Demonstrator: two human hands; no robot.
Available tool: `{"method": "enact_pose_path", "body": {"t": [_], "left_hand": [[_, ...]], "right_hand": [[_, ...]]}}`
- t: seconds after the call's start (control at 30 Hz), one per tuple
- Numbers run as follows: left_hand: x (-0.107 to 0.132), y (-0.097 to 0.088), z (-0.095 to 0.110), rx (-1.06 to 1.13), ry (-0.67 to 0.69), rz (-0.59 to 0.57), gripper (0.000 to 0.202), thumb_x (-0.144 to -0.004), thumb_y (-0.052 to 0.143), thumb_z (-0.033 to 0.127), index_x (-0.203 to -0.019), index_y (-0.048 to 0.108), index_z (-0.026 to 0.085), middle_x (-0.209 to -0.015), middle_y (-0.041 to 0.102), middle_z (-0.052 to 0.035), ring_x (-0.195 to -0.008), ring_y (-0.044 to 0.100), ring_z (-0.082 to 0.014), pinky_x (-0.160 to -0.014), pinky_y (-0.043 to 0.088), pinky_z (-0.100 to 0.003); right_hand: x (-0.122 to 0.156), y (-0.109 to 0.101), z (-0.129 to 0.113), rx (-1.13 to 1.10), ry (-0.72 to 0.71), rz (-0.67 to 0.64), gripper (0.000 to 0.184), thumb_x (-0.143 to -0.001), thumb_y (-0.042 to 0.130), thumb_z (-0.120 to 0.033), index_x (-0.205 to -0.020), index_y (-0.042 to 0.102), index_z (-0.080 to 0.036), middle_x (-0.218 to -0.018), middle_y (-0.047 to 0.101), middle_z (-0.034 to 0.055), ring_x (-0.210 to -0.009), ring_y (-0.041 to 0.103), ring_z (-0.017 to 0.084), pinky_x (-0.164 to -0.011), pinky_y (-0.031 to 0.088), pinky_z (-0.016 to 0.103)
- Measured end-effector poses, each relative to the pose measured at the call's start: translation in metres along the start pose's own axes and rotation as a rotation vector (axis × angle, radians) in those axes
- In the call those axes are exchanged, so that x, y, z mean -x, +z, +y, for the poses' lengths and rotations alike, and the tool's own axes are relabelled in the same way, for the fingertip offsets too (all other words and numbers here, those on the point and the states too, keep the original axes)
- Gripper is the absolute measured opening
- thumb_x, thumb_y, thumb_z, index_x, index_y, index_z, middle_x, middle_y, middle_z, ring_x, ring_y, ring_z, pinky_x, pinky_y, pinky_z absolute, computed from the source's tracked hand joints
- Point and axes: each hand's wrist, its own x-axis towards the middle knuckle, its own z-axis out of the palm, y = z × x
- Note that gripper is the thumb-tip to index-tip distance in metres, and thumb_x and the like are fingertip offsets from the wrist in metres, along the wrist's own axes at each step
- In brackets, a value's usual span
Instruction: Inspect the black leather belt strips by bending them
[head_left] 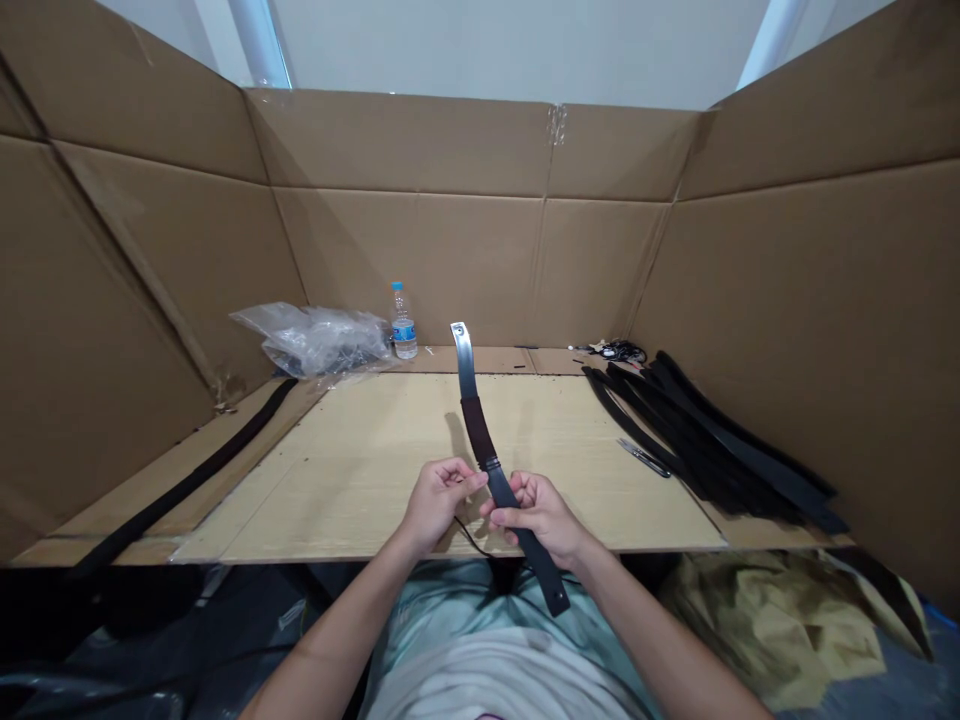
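A long, curved black strip (476,430) stands tilted in front of me, its shiny upper end pierced by a hole. Dark brown wrapping covers its middle, with thin turns of cord just below. My right hand (536,515) is closed around the lower part, thumb on top; the strip's bottom end, with a small hole, sticks out past the table edge. At the strip's left side, my left hand (448,495) pinches thumb and fingers together just under the wrapping. A thin black cord (472,543) trails from beneath its fingers; the fingertips partly hide where it is held.
Several black strips (720,440) lie piled at the right, with small metal snips (643,457) beside them. One long black strip (195,470) lies at the left. Clear plastic bags (322,340), a water bottle (403,328) and tangled black cord (619,350) sit along the back. Cardboard walls (480,240) enclose the table.
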Motion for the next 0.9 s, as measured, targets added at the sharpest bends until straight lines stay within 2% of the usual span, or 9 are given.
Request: {"method": "enact_pose_path", "body": {"t": [0.13,0.2,0.33,0.4,0.47,0.53,0.67,0.8,0.9], "left_hand": [[-0.0005,-0.0011,-0.0004,-0.027,0.050,0.053,0.046,-0.057,0.078,0.051,-0.056,0.050,0.014,-0.042,0.036,0.0066,-0.040,0.022,-0.0031,-0.041,0.012,-0.020],[-0.0012,-0.0009,-0.0006,-0.042,0.074,0.098,0.044,-0.059,0.077,0.050,-0.055,0.051,0.014,-0.041,0.035,0.0069,-0.039,0.022,-0.0034,-0.041,0.014,-0.020],[-0.0027,0.0017,-0.0005,-0.060,0.075,0.077,0.038,-0.056,0.079,0.044,-0.059,0.056,0.014,-0.049,0.053,0.0018,-0.044,0.042,-0.0075,-0.045,0.028,-0.020],[-0.0030,0.0033,0.0001,-0.038,0.069,0.036,0.036,-0.051,0.081,0.039,-0.062,0.059,0.014,-0.058,0.061,-0.0019,-0.053,0.052,-0.0113,-0.051,0.037,-0.021],[-0.0026,0.0042,0.0011,-0.022,0.075,0.000,0.034,-0.049,0.082,0.036,-0.064,0.062,0.013,-0.065,0.064,-0.0038,-0.059,0.055,-0.0129,-0.056,0.041,-0.023],[-0.0017,0.0045,0.0018,-0.035,0.079,-0.009,0.035,-0.050,0.081,0.039,-0.060,0.061,0.013,-0.061,0.062,-0.0027,-0.055,0.051,-0.0111,-0.053,0.038,-0.022],[-0.0001,0.0036,0.0013,-0.104,0.073,0.059,0.044,-0.054,0.078,0.047,-0.050,0.050,0.014,-0.044,0.042,0.0040,-0.044,0.030,-0.0052,-0.044,0.020,-0.020],[-0.0001,0.0026,0.0003,-0.119,0.086,0.065,0.046,-0.056,0.077,0.050,-0.052,0.049,0.014,-0.044,0.038,0.0049,-0.044,0.026,-0.0047,-0.044,0.017,-0.019],[-0.0013,0.0018,0.0004,-0.098,0.094,0.083,0.045,-0.057,0.076,0.050,-0.053,0.049,0.014,-0.044,0.037,0.0053,-0.044,0.027,-0.0048,-0.044,0.018,-0.019]], "right_hand": [[-0.0006,-0.0019,-0.0016,-0.098,-0.033,0.036,0.042,-0.063,0.082,-0.040,-0.075,0.050,-0.015,-0.072,0.069,0.0062,-0.056,0.062,0.012,-0.047,0.044,0.018],[-0.0004,-0.0037,-0.0017,-0.122,-0.038,0.042,0.039,-0.064,0.081,-0.039,-0.077,0.055,-0.014,-0.076,0.070,0.0073,-0.063,0.065,0.013,-0.054,0.047,0.020],[-0.0001,-0.0062,0.0002,-0.121,-0.061,0.052,0.036,-0.061,0.085,-0.030,-0.081,0.060,-0.014,-0.077,0.068,0.0038,-0.065,0.063,0.012,-0.056,0.048,0.020],[-0.0003,-0.0061,0.0008,-0.106,-0.045,0.043,0.041,-0.057,0.087,-0.026,-0.089,0.064,-0.016,-0.078,0.067,0.0015,-0.062,0.059,0.009,-0.053,0.047,0.018],[-0.0005,-0.0052,0.0005,-0.060,-0.015,0.007,0.047,-0.053,0.088,-0.022,-0.094,0.066,-0.015,-0.080,0.066,0.0006,-0.057,0.055,0.006,-0.051,0.045,0.017],[-0.0004,-0.0041,-0.0002,-0.004,-0.002,-0.026,0.045,-0.053,0.088,-0.023,-0.091,0.067,-0.013,-0.075,0.064,-0.0006,-0.052,0.051,0.004,-0.049,0.045,0.017],[0.0003,-0.0024,-0.0007,0.066,-0.010,-0.024,0.042,-0.059,0.085,-0.035,-0.083,0.058,-0.014,-0.069,0.061,-0.0024,-0.046,0.048,0.005,-0.040,0.042,0.017],[0.0003,-0.0014,0.0002,0.046,-0.071,-0.036,0.045,-0.065,0.080,-0.045,-0.081,0.048,-0.017,-0.073,0.066,0.0015,-0.045,0.049,0.005,-0.038,0.034,0.015],[-0.0001,-0.0017,0.0015,-0.007,-0.089,0.003,0.043,-0.070,0.075,-0.050,-0.084,0.056,-0.014,-0.075,0.067,0.0046,-0.053,0.054,0.007,-0.046,0.039,0.017]]}}
